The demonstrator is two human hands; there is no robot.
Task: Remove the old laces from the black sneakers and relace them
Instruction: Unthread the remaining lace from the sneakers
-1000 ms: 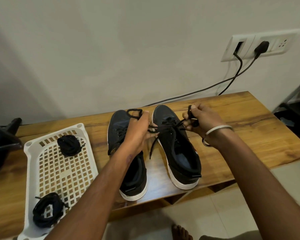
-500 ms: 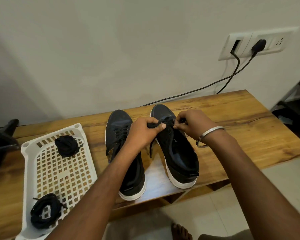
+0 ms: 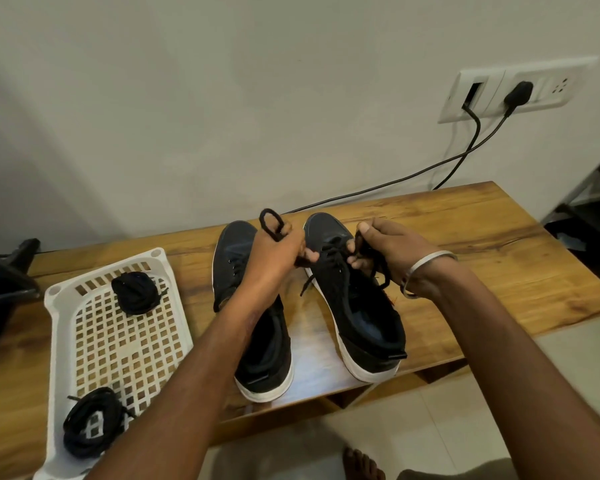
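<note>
Head view: white tray (image 3: 174,327) holds two lace bundles (image 3: 134,292); both hands' fingers (image 3: 310,255) pinch sneaker lace (image 3: 333,252).

No text, label or brand can be read anywhere (the sneakers (image 3: 354,299) show none).

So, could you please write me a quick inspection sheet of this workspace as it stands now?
Surface: wooden bench against a pale wall.
Job's things: two black sneakers, left sneaker and right sneaker, side by side, toes to the wall; lace loop.
Clutter: white basket holding two lace bundles, far and near.
Hands: left hand grips the loop; right hand grips the other lace end.
Cables: two black cables run from the wall socket.
Surroundings: tiled floor, dark object at left edge.
</note>
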